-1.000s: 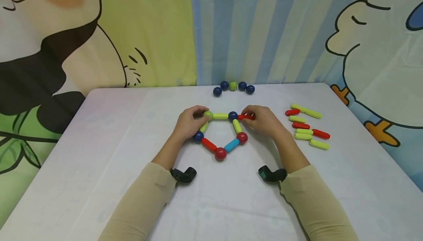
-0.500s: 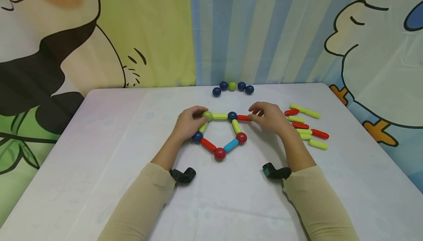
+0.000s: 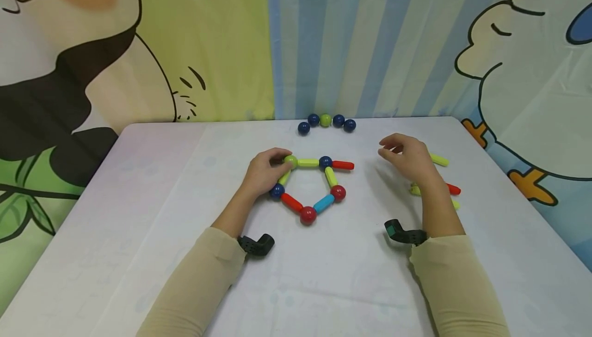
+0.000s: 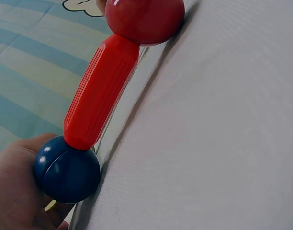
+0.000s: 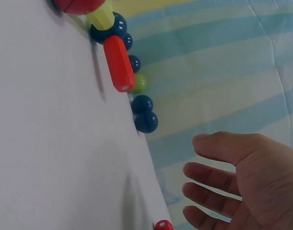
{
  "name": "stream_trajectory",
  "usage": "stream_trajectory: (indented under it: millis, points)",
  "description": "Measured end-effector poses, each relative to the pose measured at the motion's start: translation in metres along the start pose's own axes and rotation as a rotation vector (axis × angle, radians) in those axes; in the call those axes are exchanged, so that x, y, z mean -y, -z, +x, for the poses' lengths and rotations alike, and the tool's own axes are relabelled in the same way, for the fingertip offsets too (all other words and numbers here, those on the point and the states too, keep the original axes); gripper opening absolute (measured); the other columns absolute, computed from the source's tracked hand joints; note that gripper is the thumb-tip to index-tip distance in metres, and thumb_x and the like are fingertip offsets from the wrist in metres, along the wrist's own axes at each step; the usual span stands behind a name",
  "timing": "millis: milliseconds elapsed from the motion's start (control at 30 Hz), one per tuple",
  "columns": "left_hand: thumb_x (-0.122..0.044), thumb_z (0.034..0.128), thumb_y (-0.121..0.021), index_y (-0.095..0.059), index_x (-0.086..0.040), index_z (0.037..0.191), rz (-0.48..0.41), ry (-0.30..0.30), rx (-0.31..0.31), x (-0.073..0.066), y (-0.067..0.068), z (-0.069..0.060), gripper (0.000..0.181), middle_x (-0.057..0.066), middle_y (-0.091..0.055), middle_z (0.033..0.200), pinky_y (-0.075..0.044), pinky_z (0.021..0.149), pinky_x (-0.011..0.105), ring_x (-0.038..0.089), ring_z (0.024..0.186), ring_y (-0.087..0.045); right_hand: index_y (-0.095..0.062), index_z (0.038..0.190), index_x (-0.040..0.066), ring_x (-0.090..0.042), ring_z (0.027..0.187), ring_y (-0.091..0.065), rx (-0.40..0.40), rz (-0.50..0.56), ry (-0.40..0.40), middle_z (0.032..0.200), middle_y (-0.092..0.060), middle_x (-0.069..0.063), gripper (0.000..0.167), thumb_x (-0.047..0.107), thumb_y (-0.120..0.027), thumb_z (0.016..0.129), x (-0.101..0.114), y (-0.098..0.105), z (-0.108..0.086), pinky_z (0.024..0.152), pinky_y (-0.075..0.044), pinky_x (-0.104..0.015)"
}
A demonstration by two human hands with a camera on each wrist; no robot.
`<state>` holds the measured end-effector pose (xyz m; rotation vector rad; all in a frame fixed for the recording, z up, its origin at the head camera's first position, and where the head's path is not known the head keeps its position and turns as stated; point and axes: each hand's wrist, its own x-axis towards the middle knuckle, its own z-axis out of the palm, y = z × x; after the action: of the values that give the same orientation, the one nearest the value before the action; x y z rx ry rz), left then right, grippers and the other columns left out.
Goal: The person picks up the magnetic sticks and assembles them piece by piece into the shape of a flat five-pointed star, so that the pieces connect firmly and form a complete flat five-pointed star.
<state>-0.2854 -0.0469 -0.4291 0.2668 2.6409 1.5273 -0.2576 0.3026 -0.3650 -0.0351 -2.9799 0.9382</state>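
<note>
A five-sided ring of balls and rods lies mid-table. My left hand (image 3: 264,172) pinches its green ball (image 3: 291,162) at the upper left corner. In the left wrist view that hand (image 4: 17,184) is beside the blue ball (image 4: 67,169), which joins a red rod (image 4: 102,91). From the ring's blue ball (image 3: 326,162) at the upper right, a red rod (image 3: 343,165) sticks out to the right with no hand on it. My right hand (image 3: 409,157) hovers right of that rod, empty, its fingers apart in the right wrist view (image 5: 232,182).
Four blue balls and a green ball (image 3: 326,120) stand in a curved row at the table's back edge. Several loose yellow-green rods (image 3: 439,160) and red rods (image 3: 454,189) lie at the right, partly hidden behind my right hand and forearm.
My right hand has let go of the red rod and moved right, over toward the loose rods. The left hand and the ring have stayed in place.
</note>
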Motion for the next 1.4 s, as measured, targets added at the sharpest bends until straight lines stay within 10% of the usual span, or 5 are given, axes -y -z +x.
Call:
stream_trajectory:
  millis: [767, 1400]
  points:
    - [-0.029, 0.0995, -0.068, -0.068, -0.019, 0.133, 0.004, -0.006, 0.001, -0.001, 0.002, -0.002, 0.034, 0.004, -0.067, 0.134, -0.044, 0.114, 0.046, 0.024, 0.125, -0.058, -0.056, 0.146, 0.007, -0.045, 0.121, -0.044, -0.041, -0.021, -0.287, 0.159, -0.034, -0.031, 0.041, 0.018, -0.05, 0.107, -0.056, 0.014, -0.001, 0.102, -0.051, -0.058]
    - [-0.03, 0.099, -0.069, -0.068, -0.018, 0.132, 0.014, -0.048, -0.006, 0.001, 0.0, 0.0, 0.035, 0.004, -0.068, 0.133, -0.044, 0.113, 0.045, 0.024, 0.126, -0.06, -0.06, 0.14, 0.001, -0.035, 0.112, -0.052, -0.036, 0.084, -0.344, 0.145, -0.05, -0.028, 0.047, 0.03, -0.06, 0.103, -0.052, 0.002, 0.005, 0.078, -0.048, -0.032]
